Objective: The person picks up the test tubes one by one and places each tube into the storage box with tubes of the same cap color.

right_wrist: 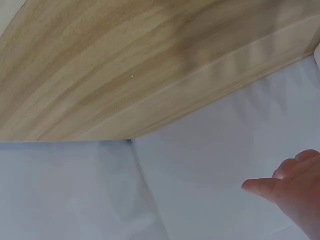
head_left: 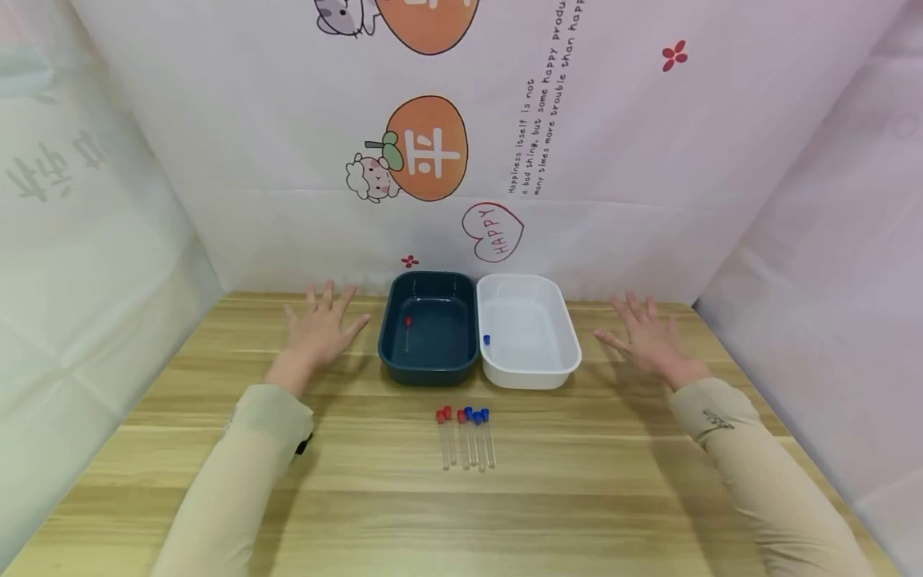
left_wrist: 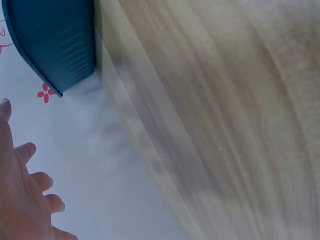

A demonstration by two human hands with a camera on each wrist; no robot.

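My left hand [head_left: 319, 330] is spread with straight fingers left of the dark blue tray [head_left: 430, 377] and holds nothing. To the right of the white tray [head_left: 530, 380] my right hand [head_left: 650, 338] has its fingers spread too, with nothing in it. Three red-capped tubes [head_left: 444, 445] and three blue-capped tubes [head_left: 489, 445] lie side by side on the table in front of the trays. One red-capped tube [head_left: 408, 322] is inside the dark blue tray. A blue cap [head_left: 486, 340] shows in the white tray; its tube cannot be made out.
The trays stand side by side near the back edge of the wooden table [head_left: 360, 513]. Behind it hangs a printed white cloth [head_left: 303, 232], with pale cloth on both sides. Some small black thing [head_left: 303, 445] shows at the left sleeve cuff.
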